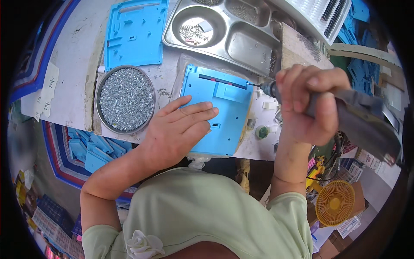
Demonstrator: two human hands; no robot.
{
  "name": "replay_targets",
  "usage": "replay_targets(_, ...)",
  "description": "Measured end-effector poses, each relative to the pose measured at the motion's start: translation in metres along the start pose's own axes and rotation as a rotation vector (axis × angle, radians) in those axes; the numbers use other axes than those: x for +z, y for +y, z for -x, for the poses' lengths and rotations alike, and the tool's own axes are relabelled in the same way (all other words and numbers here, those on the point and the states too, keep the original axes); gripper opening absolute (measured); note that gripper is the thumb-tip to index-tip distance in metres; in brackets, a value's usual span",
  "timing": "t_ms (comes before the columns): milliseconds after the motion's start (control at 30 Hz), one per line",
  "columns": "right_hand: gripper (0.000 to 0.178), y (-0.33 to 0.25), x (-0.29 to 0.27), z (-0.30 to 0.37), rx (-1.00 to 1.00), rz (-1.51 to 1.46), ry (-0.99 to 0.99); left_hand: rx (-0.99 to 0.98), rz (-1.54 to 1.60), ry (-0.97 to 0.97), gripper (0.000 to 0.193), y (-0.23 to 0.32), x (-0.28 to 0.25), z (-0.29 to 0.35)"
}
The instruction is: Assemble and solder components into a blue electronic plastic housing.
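A blue plastic housing [224,123] lies on the worktable in front of me, with a dark slot along its far edge. My left hand [177,127] rests on its left part, fingers stretched out and holding nothing. In my right hand [308,99] is a dark electric screwdriver [360,116], gripped with the fingers wrapped round it. Its bit points left and reaches the housing's far right corner; whether a screw sits under the tip is too small to tell. Beside my left hand stands a round tin [126,99] full of small silver screws.
Another blue plastic panel [136,36] lies at the far left. A steel compartment tray [220,47] with small metal parts stands at the back, near a white tray [297,11] holding black parts. Several blue pieces [97,151] fill a striped bag at the left. A yellow basket [335,203] is lower right.
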State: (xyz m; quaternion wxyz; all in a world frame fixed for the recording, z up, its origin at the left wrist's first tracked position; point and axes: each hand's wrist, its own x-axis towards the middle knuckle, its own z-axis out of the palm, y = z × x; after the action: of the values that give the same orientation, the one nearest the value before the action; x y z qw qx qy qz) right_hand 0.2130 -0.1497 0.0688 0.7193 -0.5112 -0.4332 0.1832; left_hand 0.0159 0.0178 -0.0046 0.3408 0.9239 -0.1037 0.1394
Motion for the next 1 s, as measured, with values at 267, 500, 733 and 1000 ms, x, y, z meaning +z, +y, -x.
replay_targets(267,0.022,0.022,0.01,-0.008,0.127,0.191,0.02,-0.038,0.039,0.006,0.021,0.001,0.002,-0.003)
replay_targets(500,0.019,0.01,0.005,-0.025,0.07,0.036,-0.1,-0.06,0.079,0.072,0.025,0.001,0.007,0.002)
replay_targets(733,0.029,-0.024,0.047,-0.008,0.034,-0.265,-0.263,-0.155,0.335,0.287,0.019,0.003,-0.004,0.004)
replay_targets(1000,0.032,-0.018,0.072,-0.012,0.019,-0.27,-0.259,-0.167,0.28,0.339,0.017,0.0,-0.012,0.015)
